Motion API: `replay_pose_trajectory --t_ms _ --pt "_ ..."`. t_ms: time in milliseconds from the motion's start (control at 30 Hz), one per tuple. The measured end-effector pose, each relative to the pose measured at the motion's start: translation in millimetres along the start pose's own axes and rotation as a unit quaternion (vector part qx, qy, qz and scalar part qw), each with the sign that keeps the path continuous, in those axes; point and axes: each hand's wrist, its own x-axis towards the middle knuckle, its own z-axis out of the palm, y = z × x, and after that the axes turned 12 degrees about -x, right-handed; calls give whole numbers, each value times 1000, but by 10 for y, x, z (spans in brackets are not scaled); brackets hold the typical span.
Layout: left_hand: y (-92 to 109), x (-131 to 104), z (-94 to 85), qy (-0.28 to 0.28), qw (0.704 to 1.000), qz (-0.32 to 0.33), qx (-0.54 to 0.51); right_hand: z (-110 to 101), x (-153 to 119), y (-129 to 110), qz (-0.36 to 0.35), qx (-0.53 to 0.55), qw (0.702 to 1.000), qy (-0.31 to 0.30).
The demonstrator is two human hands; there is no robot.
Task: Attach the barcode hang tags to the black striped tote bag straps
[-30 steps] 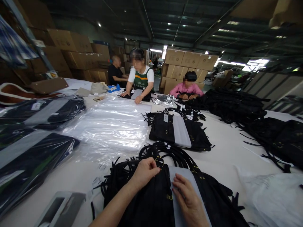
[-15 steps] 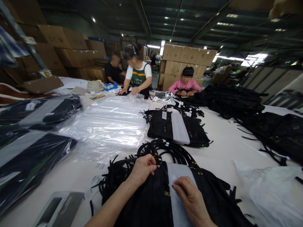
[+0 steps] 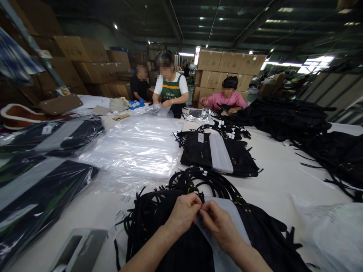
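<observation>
A black fabric bag (image 3: 263,234) with black straps (image 3: 198,180) lies flat on the white table right in front of me, with a pale grey sheet (image 3: 231,215) on top of it. My left hand (image 3: 183,213) and my right hand (image 3: 219,226) meet fingertip to fingertip over the bag's upper edge, pinching something small that I cannot make out. Both hands rest on the bag.
Another black bag with a grey sheet (image 3: 218,154) lies farther back. Clear plastic bags (image 3: 136,145) are piled at centre left, packed bags (image 3: 36,189) at left. A white plastic bag (image 3: 334,230) lies at right. Three people work at the table's far end, before stacked cardboard boxes (image 3: 227,68).
My right hand has moved up and left off the grey sheet to meet my left hand at the bag's top edge. The person in green has lifted a plastic bag.
</observation>
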Motion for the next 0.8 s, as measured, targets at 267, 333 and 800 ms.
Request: replay_pose_trajectory --t_ms 267,333,800 --pt "-58 20 -22 -12 1000 -24 -10 96 3 -8 165 285 943 51" --pt "-45 20 -18 -19 999 -25 -8 110 -4 -15 176 306 933 66" --pt "-88 3 -7 -11 999 -10 29 203 -31 -100 215 334 904 156"
